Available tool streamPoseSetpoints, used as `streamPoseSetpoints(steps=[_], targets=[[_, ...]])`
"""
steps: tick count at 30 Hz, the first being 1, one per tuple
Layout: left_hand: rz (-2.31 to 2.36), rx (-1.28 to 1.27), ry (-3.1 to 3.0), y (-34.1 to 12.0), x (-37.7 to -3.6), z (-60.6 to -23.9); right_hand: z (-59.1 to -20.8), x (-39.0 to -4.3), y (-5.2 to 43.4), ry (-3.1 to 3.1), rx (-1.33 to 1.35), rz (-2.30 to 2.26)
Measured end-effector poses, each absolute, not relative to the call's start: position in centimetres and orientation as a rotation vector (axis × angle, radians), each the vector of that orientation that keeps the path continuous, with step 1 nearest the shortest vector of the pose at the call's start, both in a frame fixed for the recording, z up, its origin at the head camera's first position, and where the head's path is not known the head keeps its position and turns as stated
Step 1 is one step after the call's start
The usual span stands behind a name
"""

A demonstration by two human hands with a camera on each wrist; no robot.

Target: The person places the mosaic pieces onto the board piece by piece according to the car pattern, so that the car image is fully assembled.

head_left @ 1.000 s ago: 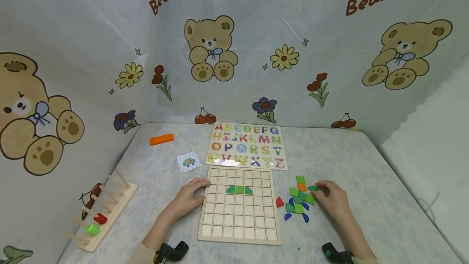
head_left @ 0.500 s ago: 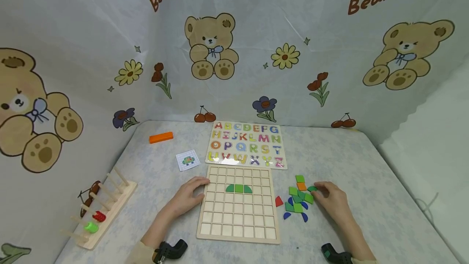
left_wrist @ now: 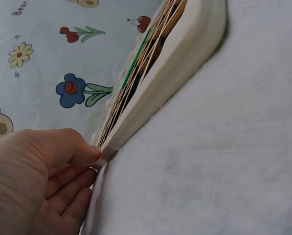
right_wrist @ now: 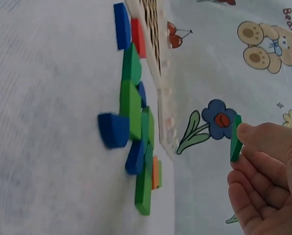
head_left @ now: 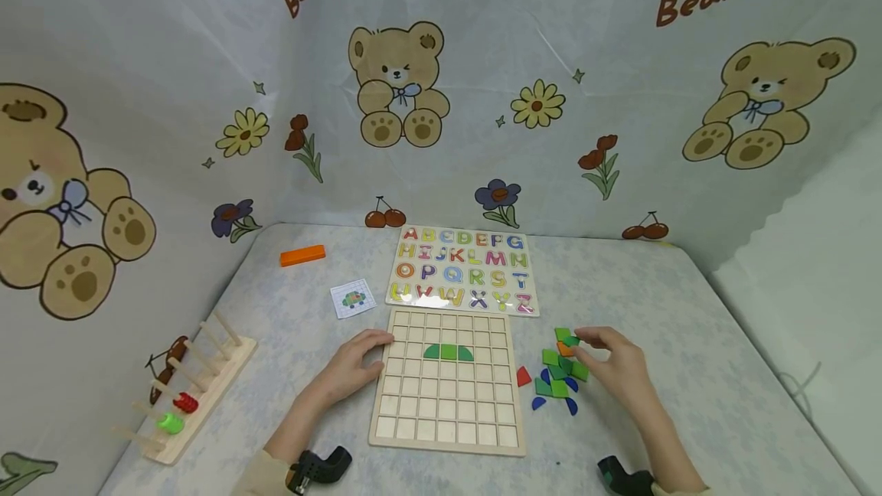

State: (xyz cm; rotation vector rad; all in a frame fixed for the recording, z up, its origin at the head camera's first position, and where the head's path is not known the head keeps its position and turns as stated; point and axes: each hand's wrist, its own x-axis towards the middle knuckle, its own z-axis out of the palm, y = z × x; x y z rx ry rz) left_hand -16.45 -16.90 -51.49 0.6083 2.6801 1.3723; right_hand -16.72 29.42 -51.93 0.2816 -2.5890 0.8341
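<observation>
A wooden grid board [head_left: 448, 427] lies on the table with a green arch of pieces [head_left: 449, 353] in its upper rows. My left hand [head_left: 358, 364] rests against the board's left edge [left_wrist: 150, 98], fingers relaxed. My right hand [head_left: 609, 362] pinches a small green piece [head_left: 571, 341] between thumb and fingers, lifted just above a pile of green, blue and orange pieces [head_left: 560, 375]. In the right wrist view the green piece [right_wrist: 235, 138] shows at my fingertips, clear of the pile [right_wrist: 133, 142].
An alphabet puzzle board [head_left: 462, 272] lies behind the grid board. A small picture card [head_left: 352, 300] and an orange block [head_left: 302, 256] sit at the back left. A wooden peg rack [head_left: 186, 396] stands at the left edge. A red piece [head_left: 524, 377] lies beside the board.
My right hand has picked a green piece up from the pile's far side and moved left and up with it. The left hand has stayed on the board's edge.
</observation>
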Motion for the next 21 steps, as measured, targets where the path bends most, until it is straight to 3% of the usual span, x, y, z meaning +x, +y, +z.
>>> streamPoseSetpoints(steps=[9,21], targets=[[1.371,0.616,2.688,-16.8,-16.3,-51.3,-45.8,-14.5,22.9,-2.582,0.366,0.983],[1.362,0.610,2.689,-16.9,-16.4,-51.5,-45.4,-15.0,15.7,-2.536,0.651,1.075]])
